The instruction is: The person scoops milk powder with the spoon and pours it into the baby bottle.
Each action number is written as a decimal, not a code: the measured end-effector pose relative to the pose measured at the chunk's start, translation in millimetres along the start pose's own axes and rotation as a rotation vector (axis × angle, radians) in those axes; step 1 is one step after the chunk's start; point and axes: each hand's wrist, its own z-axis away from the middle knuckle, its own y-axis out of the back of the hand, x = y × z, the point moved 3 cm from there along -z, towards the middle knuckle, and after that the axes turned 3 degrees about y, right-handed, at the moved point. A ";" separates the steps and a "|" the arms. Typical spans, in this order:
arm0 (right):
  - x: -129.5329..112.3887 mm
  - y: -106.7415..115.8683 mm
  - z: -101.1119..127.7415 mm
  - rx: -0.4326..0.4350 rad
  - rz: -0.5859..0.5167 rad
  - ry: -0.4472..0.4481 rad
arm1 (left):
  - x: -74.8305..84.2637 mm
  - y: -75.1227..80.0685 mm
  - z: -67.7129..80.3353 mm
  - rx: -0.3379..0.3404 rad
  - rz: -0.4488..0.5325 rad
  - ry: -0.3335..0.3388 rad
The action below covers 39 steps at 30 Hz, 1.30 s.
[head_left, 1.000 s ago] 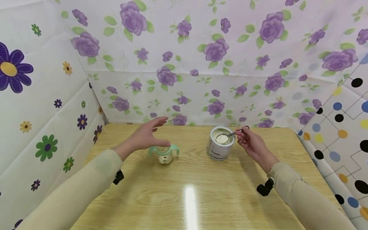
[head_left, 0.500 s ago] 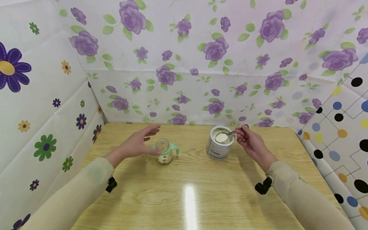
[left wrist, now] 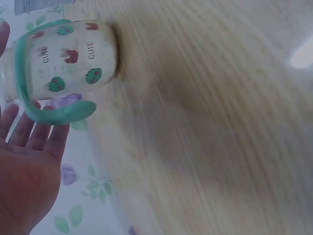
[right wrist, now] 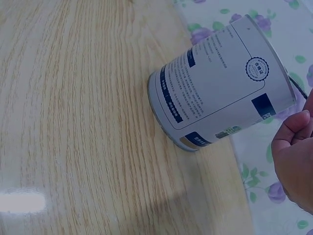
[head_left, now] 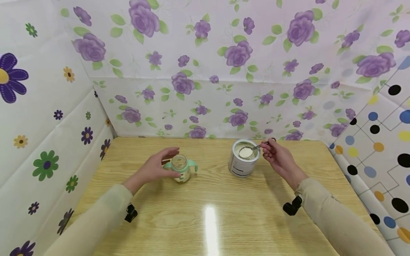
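A baby bottle (head_left: 182, 172) with mint-green side handles and a green collar stands upright and uncapped on the table, pale contents inside. My left hand (head_left: 157, 167) is at its left side, thumb in front and fingers extended behind. In the left wrist view, those fingers (left wrist: 36, 132) lie straight near the green handle (left wrist: 63, 112), and printed animals and "CUTE" show on the bottle. With my right hand (head_left: 278, 158) I pinch the handle of a metal spoon (head_left: 257, 147). Its round bowl holds white powder (head_left: 246, 152) at the mouth of an open milk powder can (head_left: 241, 167).
The wooden table (head_left: 205, 199) meets a flowered cloth wall (head_left: 205, 106) behind the can and bottle. Patterned cloth also rises at the left and right sides. A bright light reflection (head_left: 210, 227) lies on the tabletop near the front.
My left hand has moved from over the bottle's top to the left and down, now beside it, uncovering the bottle's mouth. My right hand and the spoon have stayed almost still over the can.
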 end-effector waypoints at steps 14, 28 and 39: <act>0.7 3.6 -0.6 0.015 -0.015 -0.019 | -18.4 -11.8 -3.4 0.031 0.062 0.048; -11.1 2.1 4.8 0.035 -0.037 0.001 | -19.9 -12.7 -4.2 0.032 0.055 0.035; -29.4 -13.7 2.2 0.013 -0.107 0.004 | -21.1 -11.9 -4.7 0.025 0.083 0.047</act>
